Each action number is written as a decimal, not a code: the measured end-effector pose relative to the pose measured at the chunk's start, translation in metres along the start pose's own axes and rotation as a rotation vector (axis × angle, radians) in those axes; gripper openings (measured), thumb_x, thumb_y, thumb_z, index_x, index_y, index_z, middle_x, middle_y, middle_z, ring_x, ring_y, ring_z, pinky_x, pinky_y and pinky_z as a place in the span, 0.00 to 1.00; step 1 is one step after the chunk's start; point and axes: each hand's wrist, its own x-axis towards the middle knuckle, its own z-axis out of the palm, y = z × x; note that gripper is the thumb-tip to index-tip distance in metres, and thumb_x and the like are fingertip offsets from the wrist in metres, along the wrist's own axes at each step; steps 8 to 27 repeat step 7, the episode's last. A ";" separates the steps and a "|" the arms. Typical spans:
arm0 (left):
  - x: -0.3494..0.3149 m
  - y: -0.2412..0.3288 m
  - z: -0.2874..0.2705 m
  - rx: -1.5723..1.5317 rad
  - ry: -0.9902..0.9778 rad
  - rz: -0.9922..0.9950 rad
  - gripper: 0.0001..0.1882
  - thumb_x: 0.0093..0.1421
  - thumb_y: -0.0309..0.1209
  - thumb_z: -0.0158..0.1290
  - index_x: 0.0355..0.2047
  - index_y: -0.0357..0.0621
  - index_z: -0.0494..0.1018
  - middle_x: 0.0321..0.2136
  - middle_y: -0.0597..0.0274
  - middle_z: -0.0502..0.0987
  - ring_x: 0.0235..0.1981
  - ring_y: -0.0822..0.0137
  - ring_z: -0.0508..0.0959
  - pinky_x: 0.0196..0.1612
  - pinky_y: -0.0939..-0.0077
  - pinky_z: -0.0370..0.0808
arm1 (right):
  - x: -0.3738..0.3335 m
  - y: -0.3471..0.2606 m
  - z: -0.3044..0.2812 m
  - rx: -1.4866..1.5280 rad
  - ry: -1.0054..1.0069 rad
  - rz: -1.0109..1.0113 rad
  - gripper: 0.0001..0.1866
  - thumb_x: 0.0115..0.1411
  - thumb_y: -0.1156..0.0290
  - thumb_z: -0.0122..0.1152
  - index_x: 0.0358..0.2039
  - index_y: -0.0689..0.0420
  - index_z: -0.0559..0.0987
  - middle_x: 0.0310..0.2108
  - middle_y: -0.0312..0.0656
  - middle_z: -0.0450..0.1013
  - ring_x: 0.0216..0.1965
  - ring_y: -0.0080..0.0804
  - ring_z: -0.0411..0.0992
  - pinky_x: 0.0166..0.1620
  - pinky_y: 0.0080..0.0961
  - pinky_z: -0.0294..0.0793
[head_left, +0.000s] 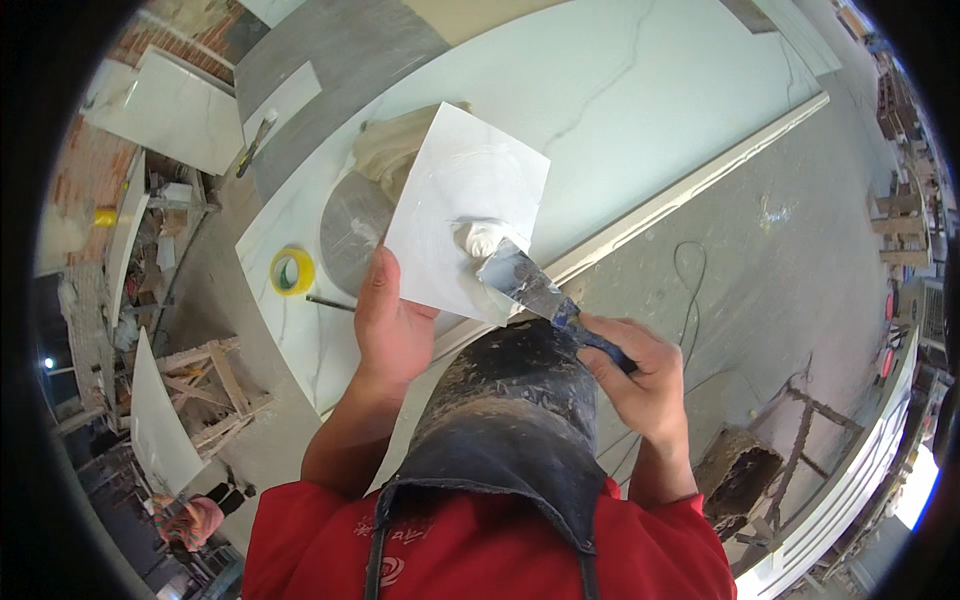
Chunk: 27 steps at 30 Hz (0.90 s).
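My left hand (390, 325) grips the lower left edge of a white rectangular board (440, 210), thumb on top and the other fingers beneath it. A lump of white paste (485, 237) sits on the board's lower right part. My right hand (640, 375) is closed round the blue handle of a putty knife (525, 280). The knife's smeared metal blade lies at the board's lower right edge, touching or just beside the paste. Under the board spreads a white marble-look slab (600, 110) with a round cutout partly hidden by the board.
A yellow tape roll (291, 271) and a thin dark stick (330, 303) lie on the slab left of my hand. A brush (257, 143) rests farther back left. A cable (690, 290) runs over the floor at right. A wooden frame (215, 390) stands left.
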 end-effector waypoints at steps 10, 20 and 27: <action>-0.008 0.009 -0.045 0.071 0.004 0.164 0.40 0.72 0.55 0.44 0.72 0.38 0.55 0.69 0.54 0.65 0.67 0.55 0.68 0.68 0.56 0.64 | -0.017 -0.037 0.021 -0.319 -0.103 0.068 0.13 0.57 0.77 0.68 0.45 0.59 0.86 0.37 0.49 0.82 0.36 0.38 0.82 0.40 0.28 0.79; -0.008 0.009 -0.045 0.071 0.004 0.164 0.40 0.72 0.55 0.44 0.72 0.38 0.55 0.69 0.54 0.65 0.67 0.55 0.68 0.68 0.56 0.64 | -0.017 -0.037 0.021 -0.319 -0.103 0.068 0.13 0.57 0.77 0.68 0.45 0.59 0.86 0.37 0.49 0.82 0.36 0.38 0.82 0.40 0.28 0.79; -0.008 0.009 -0.045 0.071 0.004 0.164 0.40 0.72 0.55 0.44 0.72 0.38 0.55 0.69 0.54 0.65 0.67 0.55 0.68 0.68 0.56 0.64 | -0.017 -0.037 0.021 -0.319 -0.103 0.068 0.13 0.57 0.77 0.68 0.45 0.59 0.86 0.37 0.49 0.82 0.36 0.38 0.82 0.40 0.28 0.79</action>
